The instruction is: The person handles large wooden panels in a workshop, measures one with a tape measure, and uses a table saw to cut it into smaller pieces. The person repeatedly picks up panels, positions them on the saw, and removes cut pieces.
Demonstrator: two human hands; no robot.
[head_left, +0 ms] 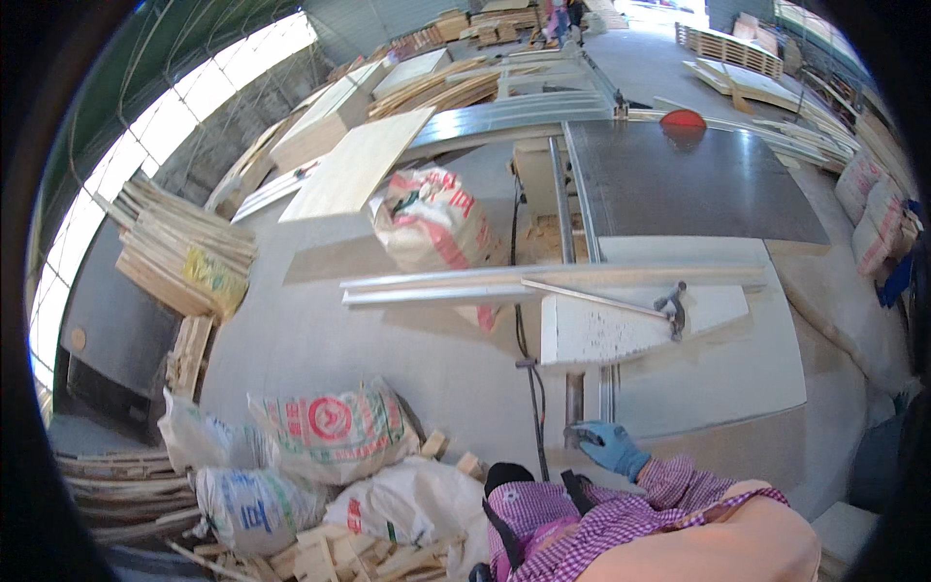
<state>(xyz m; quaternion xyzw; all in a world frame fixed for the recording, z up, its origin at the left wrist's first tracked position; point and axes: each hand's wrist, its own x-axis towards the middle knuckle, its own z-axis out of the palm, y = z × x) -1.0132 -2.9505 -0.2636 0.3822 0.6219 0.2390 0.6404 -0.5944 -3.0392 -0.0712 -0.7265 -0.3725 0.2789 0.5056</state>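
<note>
My right hand (613, 448), in a blue glove with dark fingertips, reaches in from the lower right. Its fingers curl at the near end of a round metal rail (574, 393) under a sliding table saw. Just beyond lies the saw's white outrigger table (601, 330), crossed by a long metal fence (446, 286). A dark clamp-like handle (672, 308) stands on that table. Farther off is the dark saw top (679, 184) with a red guard (683, 118). I cannot see my left hand; purple checked cloth and dark straps show at the lower edge.
Stuffed woven sacks (335, 432) and wood offcuts (330, 558) crowd the lower left. Another full sack (432, 218) stands by the fence beneath a pale board (359, 165). Bundled strips (184, 242) lean at left. A black cable (536, 417) runs along the floor.
</note>
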